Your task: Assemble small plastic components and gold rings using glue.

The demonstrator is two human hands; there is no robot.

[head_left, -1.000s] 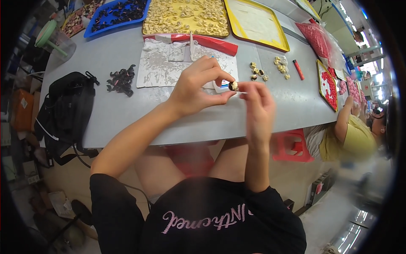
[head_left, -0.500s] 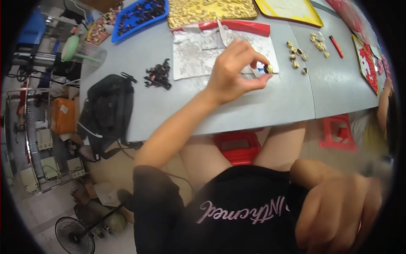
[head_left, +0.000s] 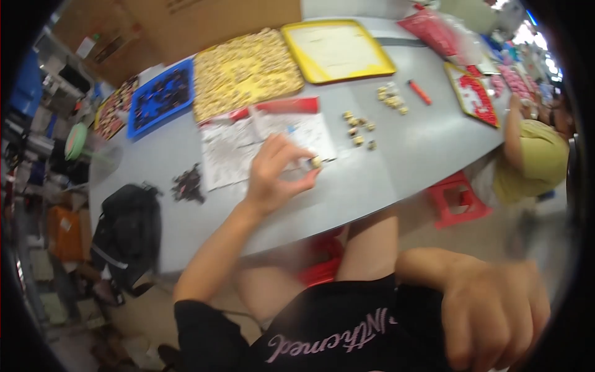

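My left hand (head_left: 273, 173) is raised over the near edge of a dirty white sheet (head_left: 226, 155) with a red band. Its thumb and forefinger pinch a small round gold-and-black piece (head_left: 316, 162). Close to the camera at lower right, my right hand (head_left: 496, 310) has its fingers curled down; whatever it may hold is hidden. Several similar gold-and-black pieces (head_left: 358, 140) lie in a loose group right of the sheet, with a second cluster (head_left: 392, 99) farther back. A heap of small black pieces (head_left: 188, 185) sits on the grey table (head_left: 384, 180) left of the sheet.
Along the back stand a blue tray (head_left: 134, 127) of dark pieces, a yellow tray (head_left: 248, 80) full of pale gold pieces and another yellow-rimmed tray (head_left: 338, 49). A red marker (head_left: 419, 92) lies farther right. A black bag (head_left: 127, 223) hangs at left; a co-worker's green shirt (head_left: 536, 158) shows at right.
The view has swung up and right, so the table sits lower and more left and more of its back shows. My left hand keeps its pinch on the small piece; my right hand stays curled.
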